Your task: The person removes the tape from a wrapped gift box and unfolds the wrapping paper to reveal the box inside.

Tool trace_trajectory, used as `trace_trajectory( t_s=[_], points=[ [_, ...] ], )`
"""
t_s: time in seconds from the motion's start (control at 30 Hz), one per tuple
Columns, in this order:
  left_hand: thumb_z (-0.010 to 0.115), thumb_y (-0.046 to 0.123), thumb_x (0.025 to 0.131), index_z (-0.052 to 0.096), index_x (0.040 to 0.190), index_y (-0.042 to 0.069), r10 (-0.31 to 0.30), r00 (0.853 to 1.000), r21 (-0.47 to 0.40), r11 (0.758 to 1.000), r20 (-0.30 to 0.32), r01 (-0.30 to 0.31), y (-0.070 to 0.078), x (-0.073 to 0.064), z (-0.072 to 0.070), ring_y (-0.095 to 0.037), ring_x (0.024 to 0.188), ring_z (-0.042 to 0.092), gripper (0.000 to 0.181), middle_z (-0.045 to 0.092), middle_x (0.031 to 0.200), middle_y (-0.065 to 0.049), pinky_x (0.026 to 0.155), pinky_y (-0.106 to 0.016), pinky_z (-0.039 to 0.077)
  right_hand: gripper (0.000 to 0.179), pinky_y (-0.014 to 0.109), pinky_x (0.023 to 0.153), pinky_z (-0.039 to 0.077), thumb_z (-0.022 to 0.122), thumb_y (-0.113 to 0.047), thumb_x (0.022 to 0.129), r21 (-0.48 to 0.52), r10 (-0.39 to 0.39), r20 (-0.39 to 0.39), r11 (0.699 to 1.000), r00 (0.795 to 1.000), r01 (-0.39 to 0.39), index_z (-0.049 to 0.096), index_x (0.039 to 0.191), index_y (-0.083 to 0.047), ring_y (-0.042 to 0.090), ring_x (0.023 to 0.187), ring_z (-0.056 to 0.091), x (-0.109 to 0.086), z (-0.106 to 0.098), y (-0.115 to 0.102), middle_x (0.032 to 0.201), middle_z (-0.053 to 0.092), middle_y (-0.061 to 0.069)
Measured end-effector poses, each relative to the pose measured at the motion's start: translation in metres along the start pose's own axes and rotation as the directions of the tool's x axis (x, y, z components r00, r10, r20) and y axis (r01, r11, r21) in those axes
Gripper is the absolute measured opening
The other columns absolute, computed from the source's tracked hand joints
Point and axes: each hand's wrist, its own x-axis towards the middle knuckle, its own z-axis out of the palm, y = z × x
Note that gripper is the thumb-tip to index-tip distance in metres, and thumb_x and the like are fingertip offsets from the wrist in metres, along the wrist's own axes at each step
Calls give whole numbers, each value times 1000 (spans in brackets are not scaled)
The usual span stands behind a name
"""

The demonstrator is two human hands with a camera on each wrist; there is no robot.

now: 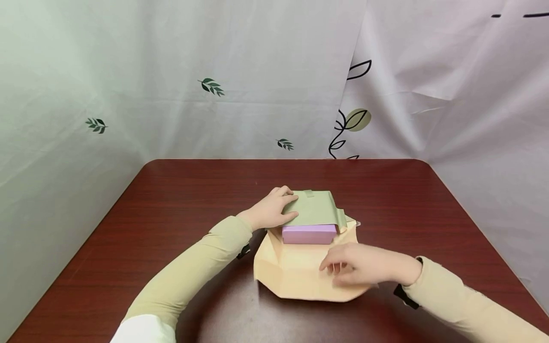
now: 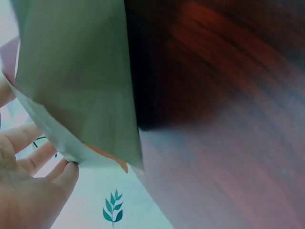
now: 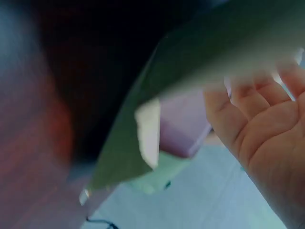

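A purple box [image 1: 309,237] lies partly wrapped in a sheet of paper, green [image 1: 315,208] on its outer side and cream [image 1: 302,269] on its inner side. The folded green part covers the top of the box, whose front face shows. My left hand [image 1: 271,208] rests on the left edge of this fold, fingers spread over it. Over the right part of the cream flap, which spreads toward me, is my right hand [image 1: 364,264], its fingers loosely bent. In the right wrist view, the fingers [image 3: 257,102] are straighter and right at the paper's edge.
A small strip of tape [image 1: 309,193] sits on the far edge of the green fold. Another clear bit of tape [image 1: 358,224] sticks out at the paper's right corner. Everything stands on a dark red wooden table [image 1: 206,186], with a patterned white curtain [image 1: 257,71] behind.
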Motion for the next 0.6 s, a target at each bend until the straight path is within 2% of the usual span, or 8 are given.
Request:
trace_trajectory(
  t_s=[0.17, 0.23, 0.37, 0.5, 0.6],
  points=[
    [57, 32, 94, 49, 137, 5, -9, 1000, -36, 999, -21, 8, -2, -1, 3, -29, 129, 38, 52, 44, 134, -12, 101, -37, 41, 22, 25, 71, 53, 67, -3, 83, 10, 35, -139, 999, 990, -34, 65, 105, -6, 10, 84, 59, 4, -18, 13, 92, 63, 3],
    [58, 32, 94, 49, 137, 5, -2, 999, -42, 999, -32, 1, -3, -1, 4, -29, 130, 38, 51, 44, 135, -13, 102, -38, 41, 24, 29, 73, 53, 70, -3, 81, -26, 36, -195, 999, 980, -42, 66, 104, -6, 13, 85, 59, 6, -23, 21, 94, 64, 4],
    [58, 34, 93, 51, 135, 7, 22, 998, -40, 999, -51, -24, -4, -4, 4, -30, 130, 37, 50, 44, 136, -14, 104, -39, 38, 29, 33, 78, 51, 74, -4, 77, -94, 75, -287, 990, 955, -106, 67, 104, -8, 16, 91, 59, 10, -28, 36, 101, 62, 2],
    [62, 37, 91, 53, 134, 7, 49, 997, -68, 996, -62, -54, -6, -10, 1, -28, 128, 40, 53, 45, 135, -12, 105, -39, 38, 34, 34, 83, 48, 77, -9, 75, -107, 152, -325, 975, 933, -196, 66, 108, -8, 20, 100, 57, 13, -28, 44, 110, 59, 4],
    [68, 39, 86, 53, 134, 9, 68, 996, -95, 993, -48, -73, -9, -16, -1, -25, 128, 40, 59, 44, 136, -9, 106, -38, 37, 37, 38, 86, 46, 78, -11, 75, -111, 191, -327, 965, 925, -238, 66, 109, -7, 23, 104, 54, 14, -25, 47, 113, 57, 6]
  ],
)
